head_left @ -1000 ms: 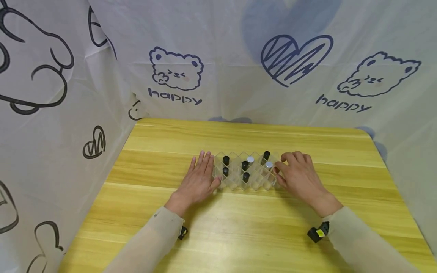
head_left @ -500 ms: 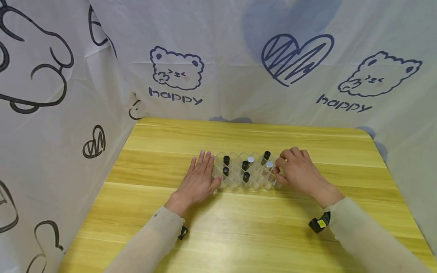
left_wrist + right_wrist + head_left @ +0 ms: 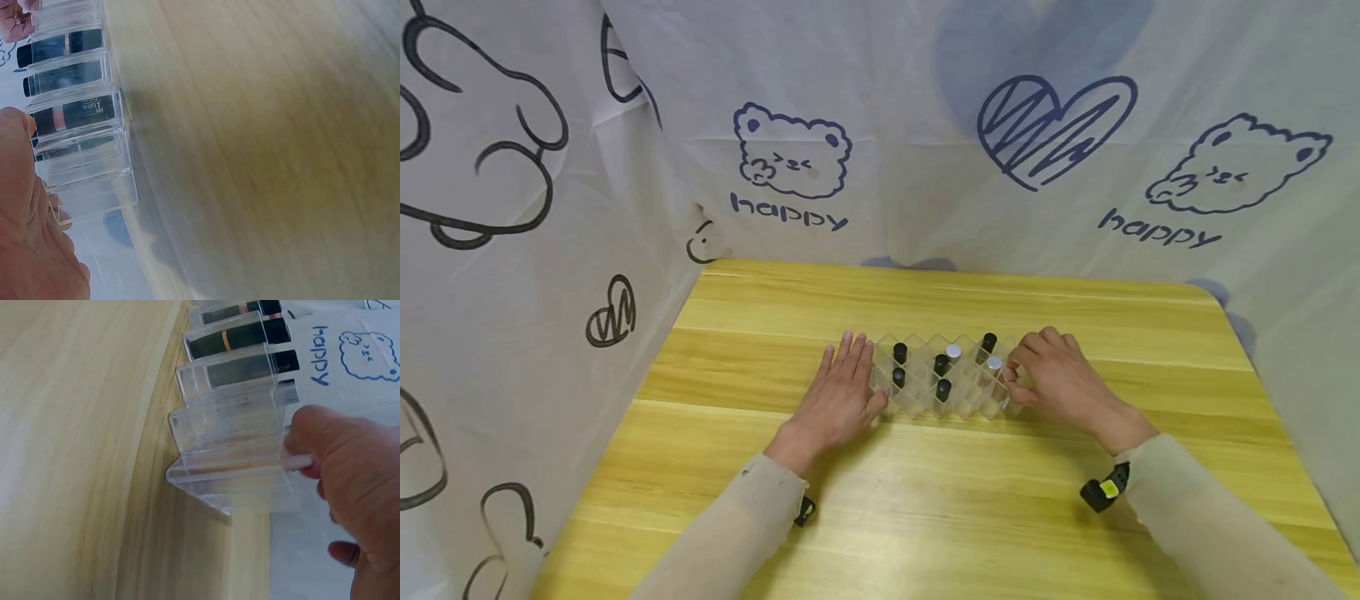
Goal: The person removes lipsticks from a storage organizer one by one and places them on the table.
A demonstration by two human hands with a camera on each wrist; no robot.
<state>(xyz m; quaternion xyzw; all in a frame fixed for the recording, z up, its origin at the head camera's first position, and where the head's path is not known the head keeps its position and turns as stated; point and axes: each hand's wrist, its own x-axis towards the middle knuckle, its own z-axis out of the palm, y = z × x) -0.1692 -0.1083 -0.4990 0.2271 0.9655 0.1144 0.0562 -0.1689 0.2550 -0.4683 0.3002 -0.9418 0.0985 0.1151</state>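
A clear lipstick organizer [image 3: 917,407] with diamond-shaped slots stands on the table, holding several black-capped lipsticks [image 3: 899,354] and silver-capped tubes [image 3: 953,353]. My left hand [image 3: 837,406] lies along the organizer's left end, its fingers straight and thumb at the front corner. In the left wrist view, a black lipstick [image 3: 94,112] shows through the clear wall near the thumb. At the right end, my right hand [image 3: 1060,382] pinches the pale pink top of a slim tube [image 3: 296,463] between thumb and finger. That tube's lower part sits inside an end slot; its exact kind is unclear.
The wooden table [image 3: 940,517] extends around the organizer on every side. Behind it hangs a white cloth [image 3: 910,200] printed with bears and hearts, and it also runs along the left. A black strapped device [image 3: 1102,492] sits at the right wrist.
My right hand's fingers have drawn closer together at the organizer's right end, and its wrist has risen slightly. The left hand and organizer have stayed in place.
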